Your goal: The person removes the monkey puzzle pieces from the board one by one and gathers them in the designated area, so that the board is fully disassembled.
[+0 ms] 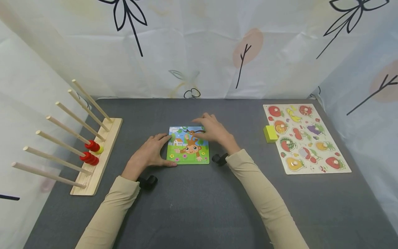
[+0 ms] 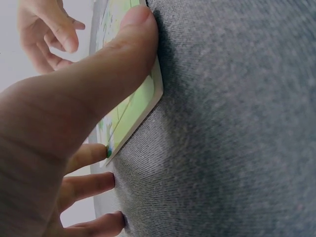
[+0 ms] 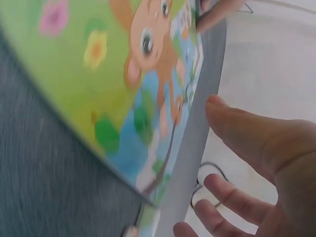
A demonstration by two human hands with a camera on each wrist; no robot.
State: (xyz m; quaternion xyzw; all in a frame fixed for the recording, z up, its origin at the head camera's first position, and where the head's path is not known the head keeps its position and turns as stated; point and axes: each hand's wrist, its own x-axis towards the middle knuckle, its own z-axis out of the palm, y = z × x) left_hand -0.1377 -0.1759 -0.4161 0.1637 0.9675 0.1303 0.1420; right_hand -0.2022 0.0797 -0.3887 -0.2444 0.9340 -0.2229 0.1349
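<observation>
A square jigsaw puzzle (image 1: 189, 148) with a monkey picture lies flat on the dark grey table. My left hand (image 1: 148, 152) holds it steady at its left side; in the left wrist view the thumb (image 2: 136, 29) rests over the lower edge. One finger touches the puzzle's corner and the other fingertips rest on the cloth. Over the puzzle's upper right part hovers my right hand (image 1: 214, 130). Its thumb and fingers are spread loosely with nothing between them in the right wrist view, beside the picture of the monkey (image 3: 148, 39).
To the left stands a wooden peg rack (image 1: 105, 148) with tall slanting rods, red rings (image 1: 90, 158) and a yellow ring (image 1: 99, 150). At the right lies a fruit puzzle board (image 1: 311, 138), with a yellow block (image 1: 270, 134) at its left edge. A patterned curtain (image 1: 211, 62) hangs behind.
</observation>
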